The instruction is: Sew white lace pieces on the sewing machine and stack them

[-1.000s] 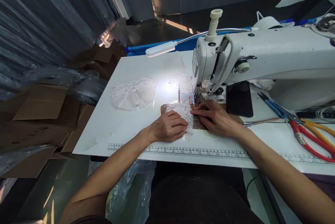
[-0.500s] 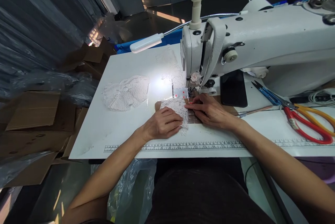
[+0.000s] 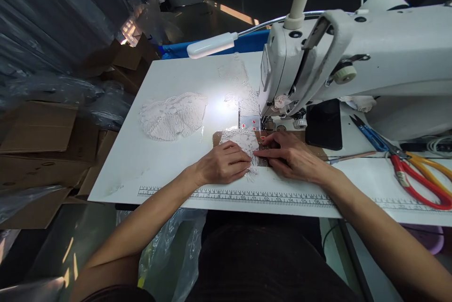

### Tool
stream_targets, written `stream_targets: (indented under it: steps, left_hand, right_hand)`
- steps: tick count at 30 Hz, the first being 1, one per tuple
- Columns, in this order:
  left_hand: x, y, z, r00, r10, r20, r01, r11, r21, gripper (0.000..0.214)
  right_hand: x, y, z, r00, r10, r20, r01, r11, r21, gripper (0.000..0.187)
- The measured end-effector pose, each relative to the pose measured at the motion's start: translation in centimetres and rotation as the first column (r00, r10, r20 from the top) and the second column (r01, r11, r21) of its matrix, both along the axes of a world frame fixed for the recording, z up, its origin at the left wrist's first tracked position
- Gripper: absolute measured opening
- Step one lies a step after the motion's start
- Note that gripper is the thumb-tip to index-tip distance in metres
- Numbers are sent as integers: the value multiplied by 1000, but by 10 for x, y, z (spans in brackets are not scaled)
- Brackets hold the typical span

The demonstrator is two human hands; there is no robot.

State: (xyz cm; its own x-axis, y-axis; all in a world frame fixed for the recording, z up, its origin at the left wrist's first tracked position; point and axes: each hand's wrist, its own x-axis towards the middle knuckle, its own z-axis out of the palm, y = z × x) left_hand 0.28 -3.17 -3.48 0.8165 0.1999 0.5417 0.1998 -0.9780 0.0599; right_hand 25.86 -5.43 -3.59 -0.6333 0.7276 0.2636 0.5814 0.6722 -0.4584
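Note:
A small piece of white lace lies on a brown patch just in front of the needle of a white sewing machine. My left hand rests on the lace's left side with fingers curled, pressing it down. My right hand lies flat beside it, fingertips pinning the lace's right edge against the brown patch. The needle area sits behind my fingers, lit by a small lamp.
A heap of white lace lies at the left of the white table; more lace trails behind the machine. Red-handled scissors, blue snips and a black phone lie to the right. Cardboard boxes stand left of the table.
The view has shifted a little; both hands stay on the lace in front of the needle and have barely moved.

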Motion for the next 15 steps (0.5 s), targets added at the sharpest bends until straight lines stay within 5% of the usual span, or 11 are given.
stream_targets:
  steps: [15]
  left_hand:
    - [-3,1,0,997,18,72,-13,998,-69,22]
  right_hand:
    - [-3,0,-2,1000,-8,-19,8,1000,30,35]
